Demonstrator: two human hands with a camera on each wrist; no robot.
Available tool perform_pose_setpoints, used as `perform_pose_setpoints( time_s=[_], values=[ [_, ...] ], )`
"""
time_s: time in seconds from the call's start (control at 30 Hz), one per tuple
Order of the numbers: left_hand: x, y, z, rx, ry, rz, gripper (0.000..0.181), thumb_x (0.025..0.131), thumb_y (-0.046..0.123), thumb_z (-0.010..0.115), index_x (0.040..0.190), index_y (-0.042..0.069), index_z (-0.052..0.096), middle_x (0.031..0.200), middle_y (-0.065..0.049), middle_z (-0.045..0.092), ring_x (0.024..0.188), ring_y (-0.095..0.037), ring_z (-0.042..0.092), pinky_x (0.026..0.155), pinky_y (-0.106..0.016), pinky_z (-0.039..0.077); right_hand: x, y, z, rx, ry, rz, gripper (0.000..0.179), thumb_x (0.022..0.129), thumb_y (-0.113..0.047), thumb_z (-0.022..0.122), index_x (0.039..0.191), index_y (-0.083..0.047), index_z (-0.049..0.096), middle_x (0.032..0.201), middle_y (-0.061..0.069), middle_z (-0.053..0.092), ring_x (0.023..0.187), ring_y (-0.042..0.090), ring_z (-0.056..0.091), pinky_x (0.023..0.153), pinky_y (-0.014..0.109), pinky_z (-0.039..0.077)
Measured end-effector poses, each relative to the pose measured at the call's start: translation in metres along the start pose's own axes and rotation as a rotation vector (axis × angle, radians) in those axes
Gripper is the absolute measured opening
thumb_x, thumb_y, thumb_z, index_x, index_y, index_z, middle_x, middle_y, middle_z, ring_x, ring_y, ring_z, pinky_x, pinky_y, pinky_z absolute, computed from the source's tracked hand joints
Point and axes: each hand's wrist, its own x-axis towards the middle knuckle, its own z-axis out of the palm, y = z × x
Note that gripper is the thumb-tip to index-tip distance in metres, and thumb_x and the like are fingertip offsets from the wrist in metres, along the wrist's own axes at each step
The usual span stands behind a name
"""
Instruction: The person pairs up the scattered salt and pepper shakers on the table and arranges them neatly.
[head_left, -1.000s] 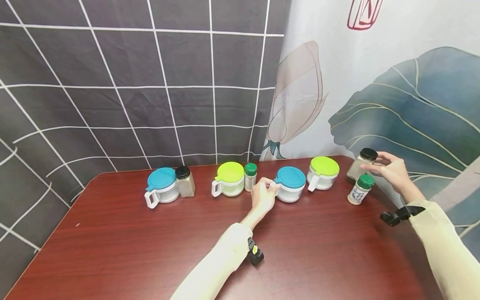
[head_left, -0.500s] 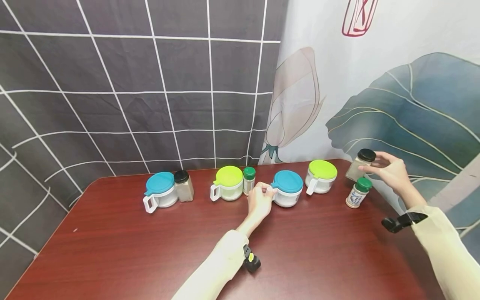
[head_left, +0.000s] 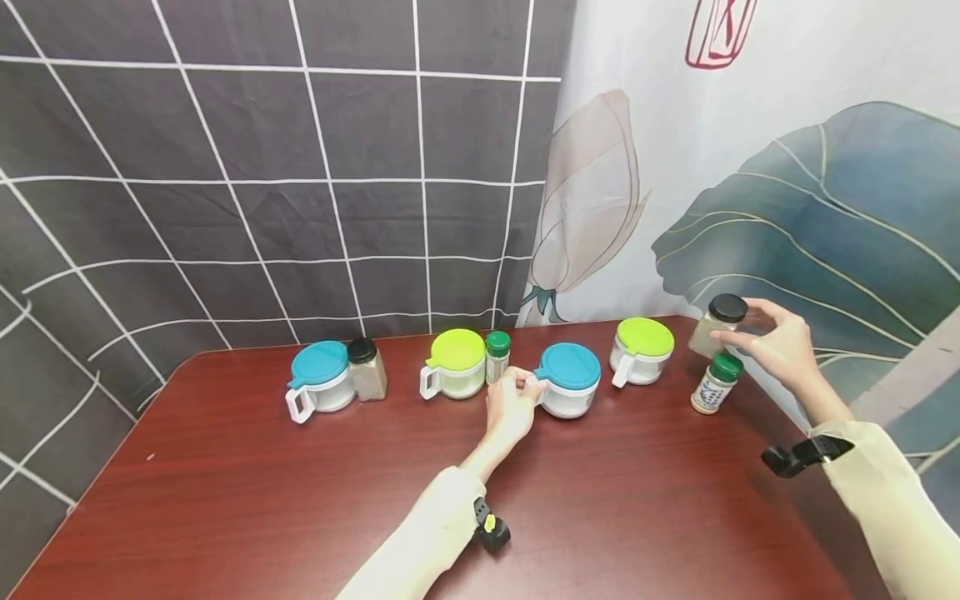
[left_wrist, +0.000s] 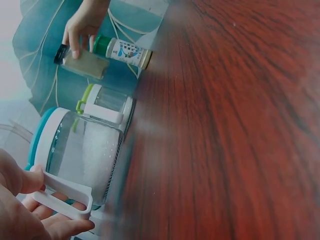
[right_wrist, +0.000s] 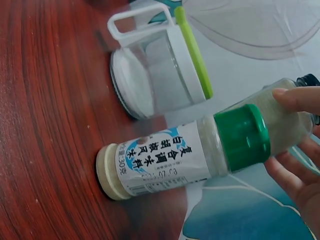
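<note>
My left hand (head_left: 510,408) holds the white handle of a glass seasoning jar with a blue lid (head_left: 570,367). White grains show inside this jar (left_wrist: 85,155) in the left wrist view, with thumb and fingers at either side of its handle. At the right end of the row, my right hand (head_left: 780,346) grips a black-capped shaker bottle (head_left: 708,333) of pale powder near its top. Just in front of that bottle stands a green-capped pepper shaker (right_wrist: 160,160), overlapping it in the right wrist view.
A lime-lidded jar (head_left: 643,350) stands between the two hands. Left along the reddish wooden table (head_left: 300,500) are another lime-lidded jar (head_left: 457,362), a green-capped shaker (head_left: 497,354), a second blue-lidded jar (head_left: 321,379) and a black-capped bottle (head_left: 367,371). Curtains hang behind.
The blue-lidded jar in my left hand has shifted slightly left and toward the front edge. My right hand and the black-capped bottle have moved a little left.
</note>
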Motion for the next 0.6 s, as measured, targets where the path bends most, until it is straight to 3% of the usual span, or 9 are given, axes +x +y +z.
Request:
perform_pose_setpoints(
  time_s=[0.27, 0.43, 0.6],
  values=[
    [-0.004, -0.003, -0.008, 0.021, 0.001, 0.013, 0.012, 0.085, 0.021, 0.069, 0.087, 0.01, 0.065, 0.083, -0.005, 0.071, 0.082, -0.02, 0.066, 0.075, -0.03, 0.048, -0.006, -0.009, 0.0, 0.017, 0.042, -0.044, 0.063, 0.076, -0.031, 0.081, 0.127, -0.003, 0.057, 0.08, -0.044, 0.042, 0.077, -0.026, 0.043, 0.068, 0.014, 0.034],
    [-0.008, -0.005, -0.012, 0.025, -0.008, 0.007, 0.01, 0.086, 0.021, 0.068, 0.087, 0.011, 0.065, 0.085, -0.005, 0.072, 0.086, -0.02, 0.066, 0.077, -0.03, 0.048, -0.009, -0.015, 0.002, 0.037, 0.054, -0.073, 0.06, 0.075, -0.027, 0.082, 0.125, -0.002, 0.058, 0.082, -0.043, 0.043, 0.075, -0.026, 0.047, 0.065, 0.0, 0.037],
    [-0.009, -0.005, -0.019, 0.015, -0.023, 0.008, 0.012, 0.087, 0.021, 0.067, 0.089, 0.01, 0.066, 0.086, -0.006, 0.072, 0.087, -0.02, 0.066, 0.079, -0.03, 0.049, -0.013, -0.024, 0.004, 0.068, 0.072, -0.101, 0.057, 0.074, -0.019, 0.083, 0.123, -0.002, 0.059, 0.082, -0.045, 0.045, 0.075, -0.026, 0.049, 0.063, -0.003, 0.04]
  ],
)
